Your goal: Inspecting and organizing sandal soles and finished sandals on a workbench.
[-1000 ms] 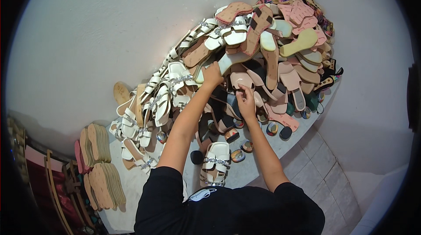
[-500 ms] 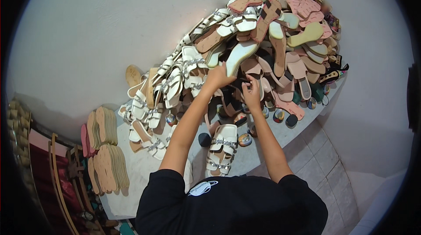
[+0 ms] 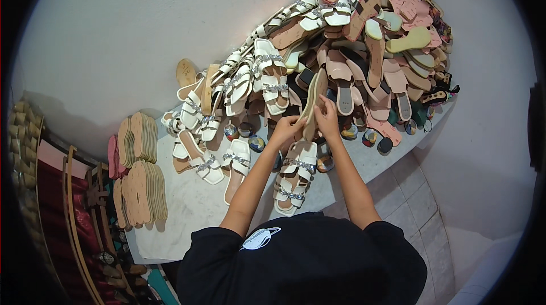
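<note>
Between my hands a beige sandal sole (image 3: 314, 103) is held on edge, its long side pointing away from me. My left hand (image 3: 288, 130) grips its near end from the left. On the right edge, the fingers of my right hand (image 3: 326, 117) are pinched against the sole. Just below my hands lies a pair of white sandals (image 3: 296, 177) with jewelled straps. A single white sandal (image 3: 236, 163) rests left of my left wrist. Beyond the sole, pink slide sandals (image 3: 340, 72) lie in the heap.
A tall heap of sandals and soles covers the far side of the marble-like table (image 3: 193, 214). Stacked tan soles (image 3: 145, 194) stand at its left. Several round heels (image 3: 325, 163) lie along the near side of the heap. A wooden rack (image 3: 74, 191) stands at far left.
The sole has come off the heap toward me and turned from its pale face onto its edge. My right hand has closed on it beside my left. The whole view has shifted slightly.
</note>
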A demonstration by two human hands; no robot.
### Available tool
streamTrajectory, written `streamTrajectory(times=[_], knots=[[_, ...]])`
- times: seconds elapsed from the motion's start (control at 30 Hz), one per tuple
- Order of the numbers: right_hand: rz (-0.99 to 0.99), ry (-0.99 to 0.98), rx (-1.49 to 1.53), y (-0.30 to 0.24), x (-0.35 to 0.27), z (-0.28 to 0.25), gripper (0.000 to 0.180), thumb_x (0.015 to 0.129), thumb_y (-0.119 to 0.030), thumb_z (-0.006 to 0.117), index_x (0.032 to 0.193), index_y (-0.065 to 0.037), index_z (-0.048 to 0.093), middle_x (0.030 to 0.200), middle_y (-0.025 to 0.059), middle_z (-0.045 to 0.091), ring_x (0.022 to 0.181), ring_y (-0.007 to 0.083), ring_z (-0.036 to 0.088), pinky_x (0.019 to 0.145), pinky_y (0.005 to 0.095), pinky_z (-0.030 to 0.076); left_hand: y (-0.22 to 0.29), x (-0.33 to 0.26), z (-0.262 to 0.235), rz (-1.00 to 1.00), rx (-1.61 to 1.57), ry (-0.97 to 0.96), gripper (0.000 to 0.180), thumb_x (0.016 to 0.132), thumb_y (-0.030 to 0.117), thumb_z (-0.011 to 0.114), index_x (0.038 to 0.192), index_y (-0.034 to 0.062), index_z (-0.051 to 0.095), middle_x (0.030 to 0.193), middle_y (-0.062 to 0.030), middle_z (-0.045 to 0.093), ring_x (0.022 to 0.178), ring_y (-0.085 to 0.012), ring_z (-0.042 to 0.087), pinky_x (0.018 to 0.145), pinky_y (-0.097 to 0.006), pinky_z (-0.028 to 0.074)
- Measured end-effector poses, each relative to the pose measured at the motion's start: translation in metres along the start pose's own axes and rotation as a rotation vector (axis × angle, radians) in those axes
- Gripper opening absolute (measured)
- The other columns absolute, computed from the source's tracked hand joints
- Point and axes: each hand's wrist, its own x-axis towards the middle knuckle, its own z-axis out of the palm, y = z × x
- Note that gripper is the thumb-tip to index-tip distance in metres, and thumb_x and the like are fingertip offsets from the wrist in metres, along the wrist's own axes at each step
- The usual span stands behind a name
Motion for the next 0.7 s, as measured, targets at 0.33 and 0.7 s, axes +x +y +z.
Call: streamTrajectory(times=[0.33,0.7], knots=[[-0.073,0.009,-0.268,0.021,-0.029,0.010,0.046,0.075,-0.017,0.059,0.117,-0.002,0.047,0.114,0.0194,0.042,0.106,0.0341,0.044,0.092,0.0386,0.035,-0.001,-0.029,-0.003,0.041,0.335,0.271,0.023,0.077,0.014,0.058,0.092,-0.0035,0.062,0.077,-0.0154,0.064,0.069,-0.0220,0.063,0.064,-0.030,0.048],[-0.059,0.099,-0.494,0.026,-0.031,0.020,0.044,0.079,-0.021,0.058,0.119,-0.007,0.047,0.121,0.0186,0.038,0.110,0.0350,0.035,0.092,0.0416,0.031,0.016,-0.069,-0.026,0.373,0.546,0.748,0.019,0.081,0.007,0.052,0.097,-0.0018,0.057,0.087,-0.0184,0.060,0.074,-0.0309,0.060,0.066,-0.034,0.047]])
